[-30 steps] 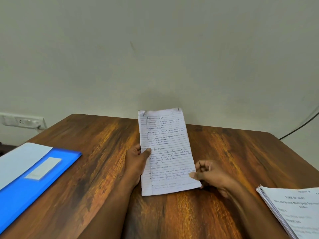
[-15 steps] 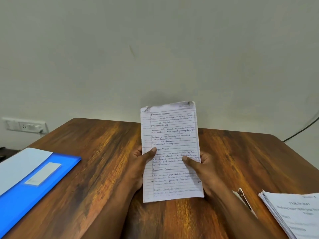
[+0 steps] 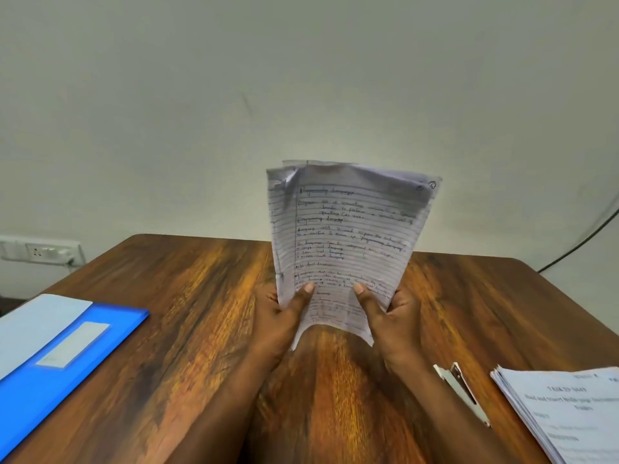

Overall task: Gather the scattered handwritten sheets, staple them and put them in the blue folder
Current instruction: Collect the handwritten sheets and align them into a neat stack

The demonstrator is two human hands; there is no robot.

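A bundle of lined handwritten sheets [image 3: 348, 236] stands nearly upright above the middle of the wooden table [image 3: 187, 316], its top edge curled and uneven. My left hand [image 3: 281, 316] grips the bundle's lower left edge with the thumb on the front. My right hand [image 3: 392, 316] grips the lower right edge the same way. The blue folder [image 3: 67, 356] lies flat at the table's left edge, with a pale label and a pale sheet on its upper part. A white and dark stapler [image 3: 464, 393] lies on the table just right of my right forearm.
A stack of printed pages [image 3: 569, 413] rests at the table's front right corner. A wall socket [image 3: 40, 251] is at the left behind the table, and a black cable [image 3: 582, 239] hangs at the right. A plain wall stands behind the table.
The sheets have been lifted from leaning back to nearly upright and raised higher. My right hand moved from the bundle's right edge to its lower right corner.
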